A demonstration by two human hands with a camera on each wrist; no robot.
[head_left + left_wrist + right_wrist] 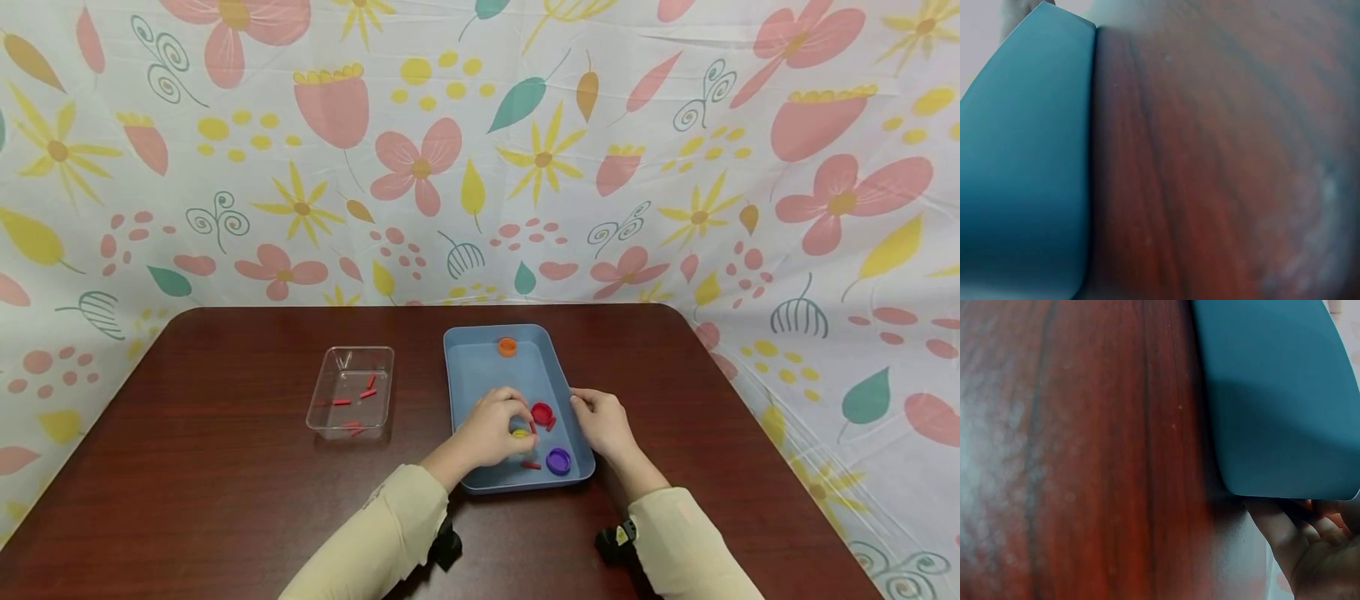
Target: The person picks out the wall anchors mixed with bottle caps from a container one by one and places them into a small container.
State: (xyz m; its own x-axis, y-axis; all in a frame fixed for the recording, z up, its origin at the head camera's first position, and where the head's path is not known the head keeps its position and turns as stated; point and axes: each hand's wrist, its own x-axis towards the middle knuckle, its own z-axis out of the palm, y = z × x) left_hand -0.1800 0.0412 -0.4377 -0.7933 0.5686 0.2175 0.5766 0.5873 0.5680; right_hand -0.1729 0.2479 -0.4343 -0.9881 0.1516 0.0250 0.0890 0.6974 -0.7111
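Observation:
A blue tray (480,358) lies on the table, and my left hand (491,429) is over it. Thumb and forefinger pinch a small red stick (533,427) close above a yellow cap (521,433), which the fingers partly cover. Beside these fingers are a red cap (542,413) and another red stick (551,423). Nearer the tray's front lie a third red stick (531,465) and a purple cap (558,461). My right hand (606,423) grips the tray's right rim; in the right wrist view its fingers (1275,531) reach beneath the tray's side.
Left of the tray stands a clear plastic box (318,408) with several red sticks (342,402) in it. An orange cap (507,347) sits at the tray's far end. Behind the dark wooden table (225,475) hangs a flower-patterned cloth (465,100).

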